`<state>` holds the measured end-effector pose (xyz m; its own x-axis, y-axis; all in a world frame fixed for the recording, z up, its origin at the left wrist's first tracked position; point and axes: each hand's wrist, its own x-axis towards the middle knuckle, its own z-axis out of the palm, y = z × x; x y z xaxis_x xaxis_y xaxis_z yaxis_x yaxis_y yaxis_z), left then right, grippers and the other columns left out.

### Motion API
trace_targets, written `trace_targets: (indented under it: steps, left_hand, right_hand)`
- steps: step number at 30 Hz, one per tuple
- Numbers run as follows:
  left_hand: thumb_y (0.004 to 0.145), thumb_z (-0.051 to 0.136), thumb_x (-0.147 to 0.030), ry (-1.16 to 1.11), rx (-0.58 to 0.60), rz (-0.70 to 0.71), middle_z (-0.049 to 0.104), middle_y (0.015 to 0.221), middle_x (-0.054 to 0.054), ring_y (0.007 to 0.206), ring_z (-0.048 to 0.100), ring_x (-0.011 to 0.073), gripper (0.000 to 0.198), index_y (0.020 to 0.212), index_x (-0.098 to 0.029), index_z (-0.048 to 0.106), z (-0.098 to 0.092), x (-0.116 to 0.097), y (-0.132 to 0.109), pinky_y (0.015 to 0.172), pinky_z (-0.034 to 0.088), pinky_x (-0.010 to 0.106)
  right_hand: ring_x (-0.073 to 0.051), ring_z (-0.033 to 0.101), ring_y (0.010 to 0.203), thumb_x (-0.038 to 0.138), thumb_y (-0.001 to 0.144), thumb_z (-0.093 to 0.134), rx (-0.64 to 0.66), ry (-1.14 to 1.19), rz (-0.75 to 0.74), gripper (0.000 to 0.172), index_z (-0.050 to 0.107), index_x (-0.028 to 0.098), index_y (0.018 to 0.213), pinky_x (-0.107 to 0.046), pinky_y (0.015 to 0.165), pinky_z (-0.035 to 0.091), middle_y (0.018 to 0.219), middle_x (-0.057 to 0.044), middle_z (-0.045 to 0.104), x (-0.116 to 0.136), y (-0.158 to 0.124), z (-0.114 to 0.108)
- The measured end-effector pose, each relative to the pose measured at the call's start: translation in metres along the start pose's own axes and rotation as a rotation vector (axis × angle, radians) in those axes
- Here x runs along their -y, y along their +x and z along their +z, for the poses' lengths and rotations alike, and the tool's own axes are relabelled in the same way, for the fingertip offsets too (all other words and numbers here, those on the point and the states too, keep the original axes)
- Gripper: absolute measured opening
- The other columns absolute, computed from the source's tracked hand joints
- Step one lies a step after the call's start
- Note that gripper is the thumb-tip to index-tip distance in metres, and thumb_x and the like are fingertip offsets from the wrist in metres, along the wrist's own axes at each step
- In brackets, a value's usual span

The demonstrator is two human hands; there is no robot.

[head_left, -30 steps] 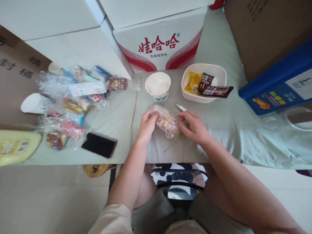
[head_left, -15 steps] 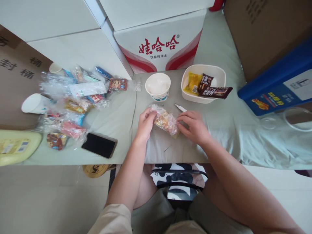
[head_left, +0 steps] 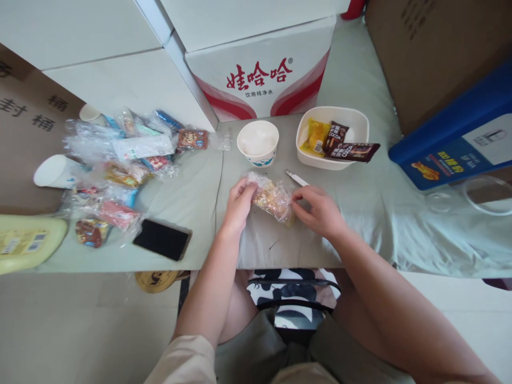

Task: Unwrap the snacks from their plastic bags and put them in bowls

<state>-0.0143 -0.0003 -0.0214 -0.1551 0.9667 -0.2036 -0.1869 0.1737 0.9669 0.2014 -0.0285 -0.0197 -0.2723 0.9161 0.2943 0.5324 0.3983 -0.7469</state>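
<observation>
Between my hands is a clear plastic bag (head_left: 270, 199) with yellowish-orange packaged food inside; its exact kind I cannot make out. My left hand (head_left: 241, 201) is closed on the bag's left end, thumb on top. At the right end, my right hand (head_left: 318, 210) pinches the plastic edge with thumb and fingertips. Just above the right hand lies a white pen-like cutter (head_left: 296, 178), its lower end near the knuckles. A white paper bowl (head_left: 258, 143) stands beyond the bag. To its right, a white plastic tub (head_left: 304, 157) holds a yellow packet (head_left: 316, 135) and dark cocoa packets (head_left: 352, 152).
At left lie several wrapped snacks (head_left: 142, 146), a paper cup on its side (head_left: 54, 172) and a black phone (head_left: 162, 239). A white-and-red carton (head_left: 260, 74) stands at the back. A blue container (head_left: 448, 144) leans at right, beside a clear plastic lid (head_left: 486, 194).
Both hands keep their hold on the bag and have barely moved. The plastic at its right end has shifted slightly, and the whole view has moved a little.
</observation>
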Motion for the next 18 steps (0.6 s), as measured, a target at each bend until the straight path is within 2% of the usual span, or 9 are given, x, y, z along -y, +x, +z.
trace_targets:
  steps: [8,18]
  left_hand:
    - [0.077,0.077,-0.032,0.043,0.031,-0.059,0.071,0.079,0.001,0.073,0.066,0.0156,0.015,0.083,-0.020,0.070,0.004,-0.009,-0.006,0.068,0.049,0.025]
    - [0.076,0.076,-0.032,0.043,0.039,-0.063,0.072,0.079,0.001,0.074,0.066,0.0157,0.015,0.084,-0.019,0.072,0.005,-0.009,-0.006,0.069,0.049,0.025]
  right_hand:
    - [-0.021,0.066,0.082,0.023,0.089,0.057,0.027,-0.010,-0.029,0.007,0.063,0.023,0.085,-0.033,0.076,0.050,0.083,-0.006,0.070,-0.001,0.001,0.000]
    - [-0.020,0.063,0.078,0.023,0.089,0.057,0.041,0.004,-0.034,0.007,0.061,0.022,0.083,-0.031,0.072,0.045,0.081,-0.005,0.070,0.004,0.002,0.000]
